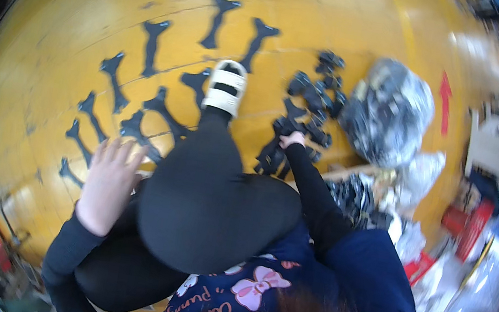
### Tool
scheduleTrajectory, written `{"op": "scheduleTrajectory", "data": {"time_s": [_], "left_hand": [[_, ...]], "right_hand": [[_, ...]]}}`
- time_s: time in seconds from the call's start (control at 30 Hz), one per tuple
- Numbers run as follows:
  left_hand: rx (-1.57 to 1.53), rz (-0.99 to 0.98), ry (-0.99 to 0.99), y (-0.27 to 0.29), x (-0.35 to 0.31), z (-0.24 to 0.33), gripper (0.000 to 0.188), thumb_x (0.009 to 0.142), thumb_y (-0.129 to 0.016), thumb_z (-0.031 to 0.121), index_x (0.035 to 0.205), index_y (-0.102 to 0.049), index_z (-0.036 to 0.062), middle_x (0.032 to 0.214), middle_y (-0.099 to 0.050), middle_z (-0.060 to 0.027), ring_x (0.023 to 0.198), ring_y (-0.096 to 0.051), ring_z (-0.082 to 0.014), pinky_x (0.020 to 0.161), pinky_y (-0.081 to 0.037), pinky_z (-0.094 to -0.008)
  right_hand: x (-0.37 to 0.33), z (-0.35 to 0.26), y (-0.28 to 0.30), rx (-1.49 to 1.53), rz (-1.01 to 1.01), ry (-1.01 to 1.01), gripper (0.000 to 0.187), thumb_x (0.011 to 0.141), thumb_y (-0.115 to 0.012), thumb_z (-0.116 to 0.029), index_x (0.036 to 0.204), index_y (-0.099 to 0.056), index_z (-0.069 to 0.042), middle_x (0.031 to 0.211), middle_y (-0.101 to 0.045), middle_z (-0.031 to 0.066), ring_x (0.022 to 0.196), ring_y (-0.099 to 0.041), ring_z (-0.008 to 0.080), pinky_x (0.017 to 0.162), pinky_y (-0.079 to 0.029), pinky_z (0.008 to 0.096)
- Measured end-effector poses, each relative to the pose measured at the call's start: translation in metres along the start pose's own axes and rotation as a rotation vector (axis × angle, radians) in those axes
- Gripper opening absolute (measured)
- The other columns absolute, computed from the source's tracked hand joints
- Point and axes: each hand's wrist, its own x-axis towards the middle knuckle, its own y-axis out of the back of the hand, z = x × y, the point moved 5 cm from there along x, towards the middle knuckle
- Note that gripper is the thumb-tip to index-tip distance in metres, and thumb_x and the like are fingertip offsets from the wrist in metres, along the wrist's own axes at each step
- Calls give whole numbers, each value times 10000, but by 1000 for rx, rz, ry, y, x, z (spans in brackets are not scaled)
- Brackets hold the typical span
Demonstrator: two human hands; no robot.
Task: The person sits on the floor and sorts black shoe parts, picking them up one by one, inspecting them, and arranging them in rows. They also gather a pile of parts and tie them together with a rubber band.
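My left hand is raised beside my left knee, fingers spread, with nothing in it. Just beyond its fingertips lies a dark, flat, bone-shaped piece with flared ends. Several more such pieces are laid out in rows on the floor, among them one at the back and one farther left. To the right, my right hand is closed on a dark piece at the near end of a heap of crumpled dark pieces. Its fingertips are partly hidden by the pieces.
My white-strapped shoe stands on the yellow floor between the rows and the heap. A bulging clear plastic bag of dark items sits right of the heap. Nearer me are more plastic bags. A red arrow marks the floor.
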Motion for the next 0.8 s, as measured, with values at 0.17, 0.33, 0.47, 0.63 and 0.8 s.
{"op": "scheduleTrajectory", "data": {"time_s": [0.17,0.33,0.47,0.63,0.8], "left_hand": [[-449,-300,-31,31,8,17,395,766,-534,133,1142,-550,14,1171,-537,-143,1074,-495,-324,963,-361,-410],[-500,-283,6,22,7,18,386,760,-546,136,1127,-566,20,1180,-536,-149,1067,-492,-339,956,-360,-416],[-531,-353,36,17,18,17,392,776,-528,136,1151,-556,28,1187,-540,-152,1072,-494,-345,968,-351,-416],[-385,-350,30,10,25,13,426,812,-498,157,1219,-510,33,1186,-548,-152,1085,-501,-331,979,-346,-407],[-238,-286,67,9,26,5,437,830,-484,163,1244,-491,24,1181,-552,-147,1084,-506,-320,975,-351,-393]], "right_hand": [[-60,24,24,1115,17,-181,533,794,-648,-75,1277,-462,50,720,-671,110,547,-627,139,517,-491,248],[-74,84,33,1249,439,-334,287,829,-610,-89,1105,-608,-12,700,-653,66,529,-569,101,507,-465,240],[-58,91,43,1397,415,-388,393,846,-588,-105,1231,-541,-37,635,-629,69,479,-540,106,464,-441,241],[-49,68,77,1236,437,-347,553,830,-596,-115,1356,-443,-194,586,-613,67,456,-537,114,474,-446,268],[-36,70,60,821,574,-270,527,804,-634,-142,1311,-501,-201,617,-627,64,552,-587,114,540,-478,267]]}}
